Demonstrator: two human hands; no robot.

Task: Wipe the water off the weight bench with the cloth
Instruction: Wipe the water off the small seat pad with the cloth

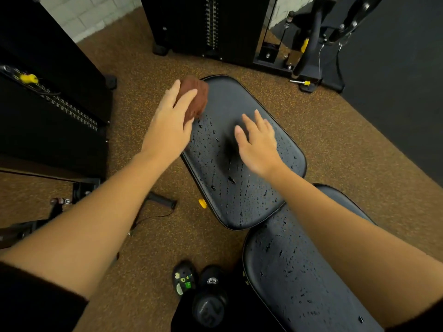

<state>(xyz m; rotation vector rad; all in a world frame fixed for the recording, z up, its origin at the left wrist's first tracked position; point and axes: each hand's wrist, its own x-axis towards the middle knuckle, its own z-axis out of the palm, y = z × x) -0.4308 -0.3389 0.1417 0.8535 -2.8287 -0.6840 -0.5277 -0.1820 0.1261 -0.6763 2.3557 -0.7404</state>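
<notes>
While droplets stand over most of it, we judge the wiping barely begun on the black padded vinyl weight bench [239,188]. Its long axis runs from under our right forearm away past the fingertips of both hands. The longer back pad [287,271] lies nearest us, and the shorter rounded seat pad [242,101] points away and to the left.

Only the stretch beyond our right fingertips looks dry; everything beneath and behind both hands is left to do.

Our left hand [167,130] lies with fingers straight on top of the crumpled rust-brown cloth [197,99], pressing rather than gripping it, at the seat pad's far left corner. Our right hand [260,147] is spread, holding nothing; we cannot tell whether it touches the pad. Small water drops [215,149] sit between the hands.
</notes>
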